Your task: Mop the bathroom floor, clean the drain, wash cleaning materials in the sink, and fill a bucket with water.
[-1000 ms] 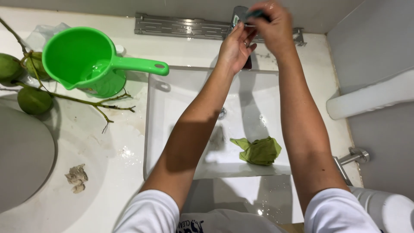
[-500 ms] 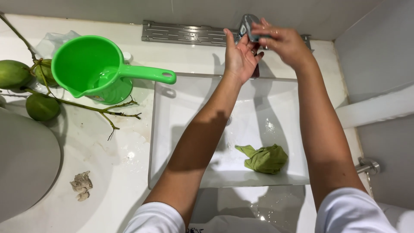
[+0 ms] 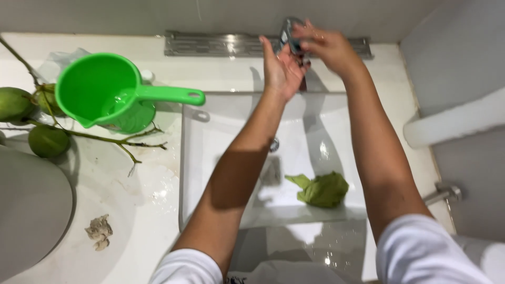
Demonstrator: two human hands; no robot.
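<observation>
Chrome tap (image 3: 288, 32) at twelve o'clock of the white sink (image 3: 210, 158): your right hand (image 3: 327, 48) grips its top, your left hand (image 3: 280, 68) is cupped open beneath. No water shows yet. A green cloth (image 3: 322, 189) lies unrinsed in the basin; a green scoop (image 3: 105, 94) sits at ten o'clock.

The faucet (image 3: 288, 32) is mostly hidden behind both hands, its handle perhaps under the fingers (image 3: 307, 38).

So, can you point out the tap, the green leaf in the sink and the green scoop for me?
tap (image 3: 288, 32), head view, on its metal top between the two hands.
green leaf (image 3: 323, 190), head view, on the middle of the crumpled leaf.
green scoop (image 3: 94, 89), head view, on the inside of its bowl.
</observation>
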